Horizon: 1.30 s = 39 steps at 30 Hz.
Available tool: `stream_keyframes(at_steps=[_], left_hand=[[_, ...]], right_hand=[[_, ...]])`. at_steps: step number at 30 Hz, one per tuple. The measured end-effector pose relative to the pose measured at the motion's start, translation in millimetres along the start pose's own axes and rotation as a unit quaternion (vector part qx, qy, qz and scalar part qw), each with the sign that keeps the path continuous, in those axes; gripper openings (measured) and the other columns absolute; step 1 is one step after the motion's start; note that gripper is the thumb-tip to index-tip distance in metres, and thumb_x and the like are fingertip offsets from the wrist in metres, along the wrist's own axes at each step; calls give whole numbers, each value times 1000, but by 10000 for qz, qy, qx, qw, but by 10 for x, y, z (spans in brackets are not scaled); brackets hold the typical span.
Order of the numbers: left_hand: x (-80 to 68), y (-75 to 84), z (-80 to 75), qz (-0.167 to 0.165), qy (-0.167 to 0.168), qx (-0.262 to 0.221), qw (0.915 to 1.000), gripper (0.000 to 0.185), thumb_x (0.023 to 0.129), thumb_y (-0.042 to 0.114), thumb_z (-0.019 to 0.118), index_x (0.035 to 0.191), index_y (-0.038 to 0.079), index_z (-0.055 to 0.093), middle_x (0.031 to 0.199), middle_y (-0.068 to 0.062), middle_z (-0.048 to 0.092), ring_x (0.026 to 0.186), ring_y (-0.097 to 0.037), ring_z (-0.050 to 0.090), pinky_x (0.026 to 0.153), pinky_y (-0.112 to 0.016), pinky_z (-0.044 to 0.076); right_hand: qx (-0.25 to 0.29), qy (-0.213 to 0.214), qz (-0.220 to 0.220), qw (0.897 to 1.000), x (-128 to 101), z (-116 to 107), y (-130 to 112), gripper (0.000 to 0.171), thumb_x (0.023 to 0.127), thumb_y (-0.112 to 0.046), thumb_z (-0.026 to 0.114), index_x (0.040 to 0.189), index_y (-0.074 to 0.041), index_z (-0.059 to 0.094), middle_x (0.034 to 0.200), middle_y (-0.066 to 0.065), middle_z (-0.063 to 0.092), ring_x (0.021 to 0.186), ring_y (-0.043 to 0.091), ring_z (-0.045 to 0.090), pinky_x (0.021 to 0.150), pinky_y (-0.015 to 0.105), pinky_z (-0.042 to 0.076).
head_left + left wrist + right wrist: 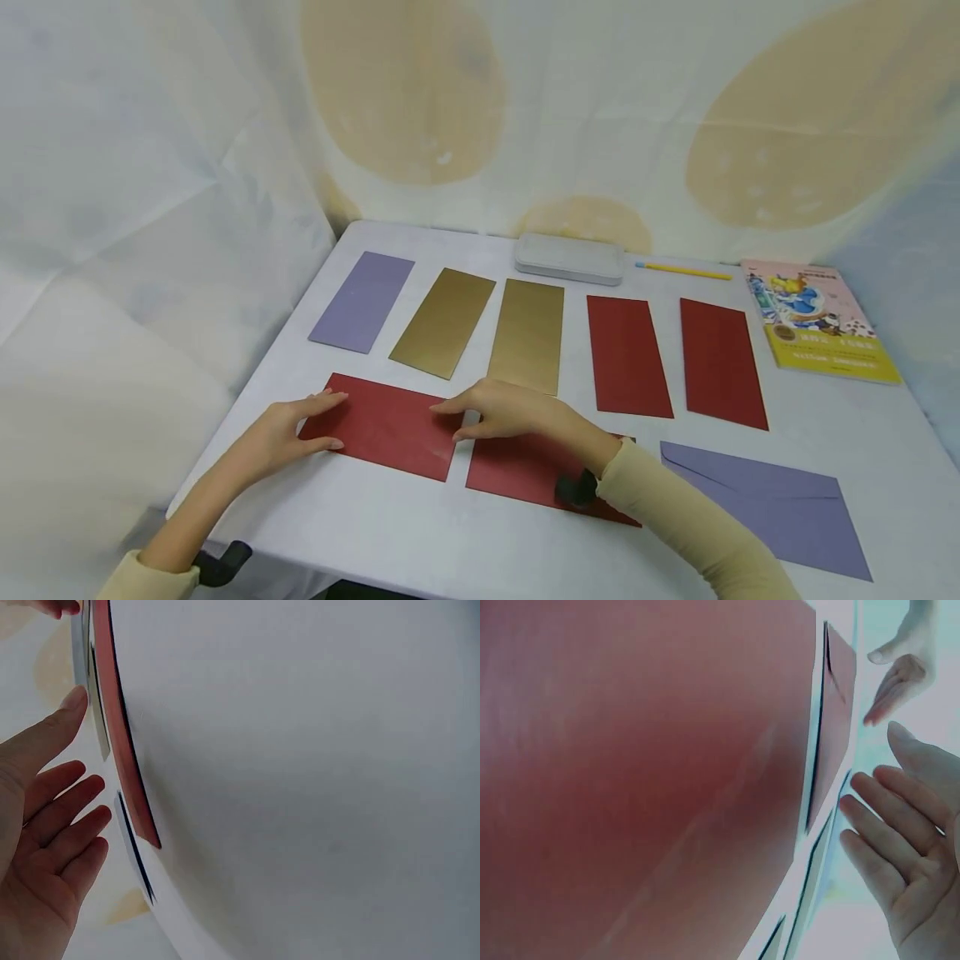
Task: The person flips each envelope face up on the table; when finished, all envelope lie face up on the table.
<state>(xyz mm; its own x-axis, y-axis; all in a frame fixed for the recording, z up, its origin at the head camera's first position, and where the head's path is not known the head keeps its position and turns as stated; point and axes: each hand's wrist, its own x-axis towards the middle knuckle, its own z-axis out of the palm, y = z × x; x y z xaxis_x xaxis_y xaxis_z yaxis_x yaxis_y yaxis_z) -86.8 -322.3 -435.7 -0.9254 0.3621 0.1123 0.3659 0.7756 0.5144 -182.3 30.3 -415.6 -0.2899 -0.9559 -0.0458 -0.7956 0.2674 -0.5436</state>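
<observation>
Both hands rest flat on one red envelope (386, 427) lying lengthwise near the front edge of a pale table (450, 542). Left hand (288, 429), fingers straight and relaxed, presses the envelope's left end, thumb and forefinger spread along its short edge; the left wrist view shows the same open palm (45, 847) beside the envelope's red edge (124, 765). Right hand (502, 410) reaches across from 4 o'clock, fingers extended, fingertips touching the envelope's right end at its upper corner; in the right wrist view the fingers (900, 847) lie loosely spread just beside a red sheet (645, 772), gripping nothing.

At 3 o'clock of that envelope, just beside it, a second red envelope (517, 471) lies partly under the right wrist. Farther toward 3 o'clock sits a purple envelope with its flap side up (772, 508).

Toward 12 o'clock a row of five runs across the table: a purple envelope (362, 302), two gold envelopes (444, 322) (528, 336), and two upright red envelopes (627, 356) (722, 363). Behind them, against the draped backdrop, are a grey tin case (570, 259), a yellow pencil (684, 270) and, at 2 o'clock, an illustrated book (819, 321)
</observation>
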Motion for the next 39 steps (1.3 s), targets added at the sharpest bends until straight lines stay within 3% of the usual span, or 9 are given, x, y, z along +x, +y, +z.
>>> stream_keyframes(at_steps=[5, 13, 22, 28, 34, 37, 39], left_hand=[[-52, 50, 62, -103, -55, -103, 9999, 65, 75, 25, 84, 132, 6, 59, 131, -12, 59, 125, -34, 51, 96, -44, 43], [-52, -9, 106, -144, -12, 9, 9999, 65, 74, 26, 85, 131, 9, 61, 129, -12, 61, 120, -33, 55, 93, -45, 46], [-41, -37, 85, -16, 61, 95, 9999, 64, 74, 28, 84, 131, 9, 61, 126, -13, 62, 117, -34, 57, 90, -46, 48], [17, -70, -50, 152, 212, 170, 9995, 65, 73, 25, 86, 130, 6, 62, 125, -14, 63, 115, -34, 59, 87, -46, 50], [150, -171, -289, -158, 149, 211, 9995, 65, 76, 22, 84, 133, 5, 58, 129, -20, 58, 119, -42, 53, 84, -50, 51], [227, -251, -392, -305, 160, 325, 9989, 65, 76, 22, 84, 134, 6, 58, 129, -23, 57, 119, -44, 52, 76, -47, 53], [281, -319, -440, -301, 241, 424, 9984, 65, 76, 23, 84, 133, 6, 59, 127, -24, 58, 118, -45, 53, 75, -47, 52]], right_hand=[[-39, -96, -10, 9999, -7, 71, -49, 48, 92, -24, 69, 135, -8, 57, 129, -1, 62, 103, 6, 62, 84, 15, 45], [0, -35, -60, 10000, 2, 122, -21, 45, 92, -19, 68, 134, -7, 58, 129, 0, 61, 109, 7, 60, 87, 14, 44], [84, 58, -35, 9999, -2, 136, -24, 43, 93, -17, 67, 133, -6, 58, 129, 1, 62, 113, 8, 59, 90, 15, 43], [169, 193, -33, 9997, -17, 109, 6, 45, 92, -19, 68, 134, -9, 58, 127, 0, 63, 103, 8, 62, 84, 20, 48], [314, 431, -68, 9986, 40, -5, 82, 46, 91, -18, 69, 134, -5, 58, 124, 5, 64, 102, 16, 64, 80, 25, 49], [317, 491, -31, 9983, 111, -69, 113, 46, 91, -19, 69, 134, -6, 58, 124, 5, 65, 94, 14, 64, 74, 22, 47], [377, 504, -5, 9980, 177, -114, 122, 46, 91, -20, 69, 134, -7, 59, 127, 3, 63, 98, 11, 63, 77, 24, 48]])
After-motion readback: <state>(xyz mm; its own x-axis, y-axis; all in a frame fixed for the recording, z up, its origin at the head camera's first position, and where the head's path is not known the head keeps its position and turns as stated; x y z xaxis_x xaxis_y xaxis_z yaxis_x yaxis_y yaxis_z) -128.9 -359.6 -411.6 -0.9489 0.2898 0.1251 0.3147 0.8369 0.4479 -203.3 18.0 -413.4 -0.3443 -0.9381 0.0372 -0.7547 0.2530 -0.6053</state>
